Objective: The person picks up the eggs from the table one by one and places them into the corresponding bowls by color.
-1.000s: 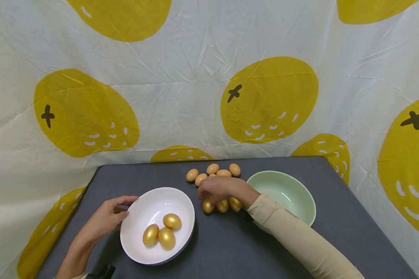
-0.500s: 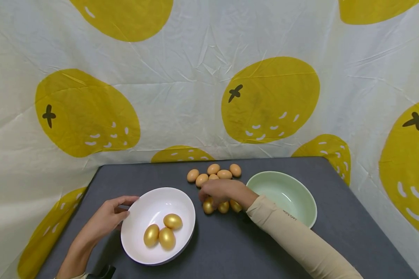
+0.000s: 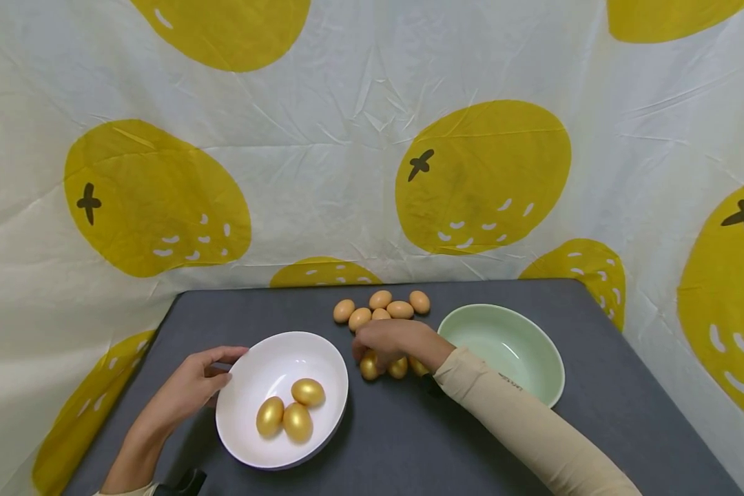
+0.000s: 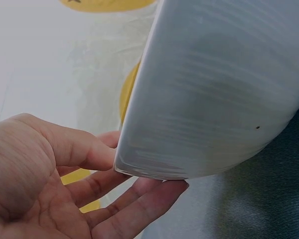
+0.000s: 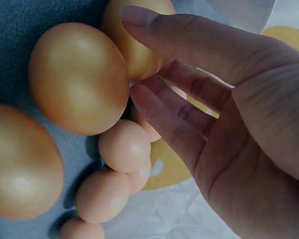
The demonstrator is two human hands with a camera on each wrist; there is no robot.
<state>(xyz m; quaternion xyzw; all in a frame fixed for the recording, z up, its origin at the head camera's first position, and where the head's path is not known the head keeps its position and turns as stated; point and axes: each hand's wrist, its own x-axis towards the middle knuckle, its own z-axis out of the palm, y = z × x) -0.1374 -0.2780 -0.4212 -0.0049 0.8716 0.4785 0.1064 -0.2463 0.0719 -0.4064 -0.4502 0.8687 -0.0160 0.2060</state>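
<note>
My left hand [image 3: 195, 386] is at the left side of a white bowl [image 3: 242, 441] that has 3 golden eggs [image 3: 297, 421] in it. In the left wrist view, the thumb touches the bowl's rim and fairly straight fingers [image 4: 139, 211] lie along its outer wall. My right hand [image 3: 397, 339] is over a row of golden eggs on the table, partly covering them. In the right wrist view, its thumb lies on one golden egg [image 5: 132, 42] and fingertips meet the other side, pinching it. Two more golden eggs [image 5: 79, 79] sit beside it.
Several brown eggs [image 3: 381, 299] lie in a cluster behind the right hand. A pale green bowl [image 3: 502, 337] stands to the right, partly behind the right forearm. The dark grey table [image 3: 384, 441] meets a white cloth [image 3: 322, 207] with yellow fruit prints at the back.
Both hands keep nearly the same places. The right hand settles slightly around the leftmost golden egg of the row. The whole view shifts a little.
</note>
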